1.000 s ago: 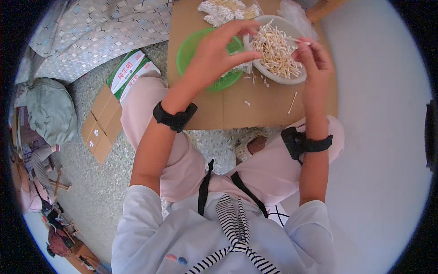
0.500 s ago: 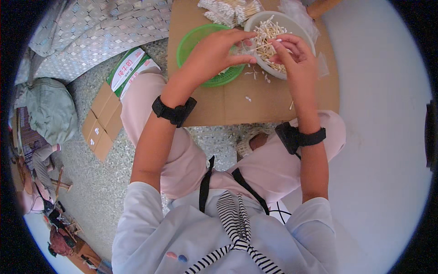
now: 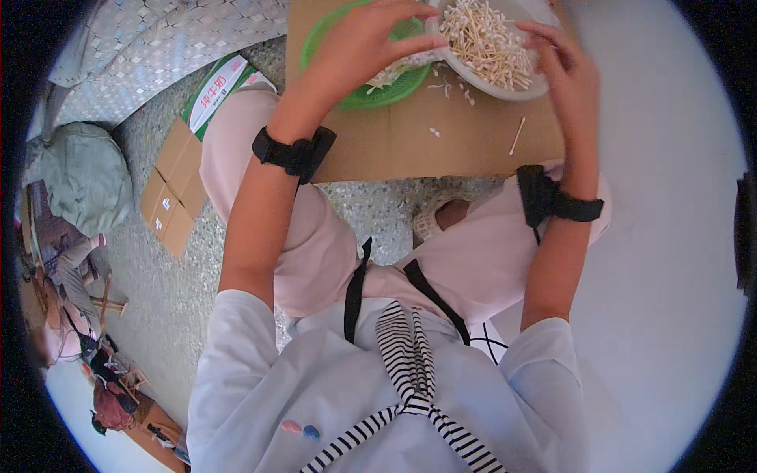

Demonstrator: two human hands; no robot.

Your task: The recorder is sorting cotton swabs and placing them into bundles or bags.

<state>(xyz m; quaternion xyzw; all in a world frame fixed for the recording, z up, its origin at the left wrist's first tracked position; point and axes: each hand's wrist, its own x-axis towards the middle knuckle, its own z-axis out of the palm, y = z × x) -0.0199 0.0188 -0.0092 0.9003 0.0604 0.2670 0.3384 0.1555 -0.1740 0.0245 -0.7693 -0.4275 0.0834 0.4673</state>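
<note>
My left hand point(image 3: 367, 43) is above the green plastic basket point(image 3: 315, 59). Its fingers and thumb are closed on what looks like a clear plastic bag point(image 3: 426, 57) with white swab tips in it. To the right stands a pale round bowl point(image 3: 505, 93) heaped with cotton swabs point(image 3: 485, 43). My right hand point(image 3: 569, 67) is at the bowl's right rim, its fingers bent and apart, slightly blurred; nothing shows in them. White swabs or scraps also lie in the basket, partly hidden by my left hand.
The basket and bowl stand on a cardboard-covered surface point(image 3: 378, 154). A loose cotton swab point(image 3: 517, 135) and small white scraps point(image 3: 434, 132) lie on it. Left are a flattened carton point(image 3: 177, 177) and a grey-green bag point(image 3: 87, 185); a white wall point(image 3: 662, 197) rises at right.
My right hand has moved right, away from my left hand, and no longer shows the swab at its fingertips. The whole scene has shifted up in view, and the bowl's swabs are more exposed.
</note>
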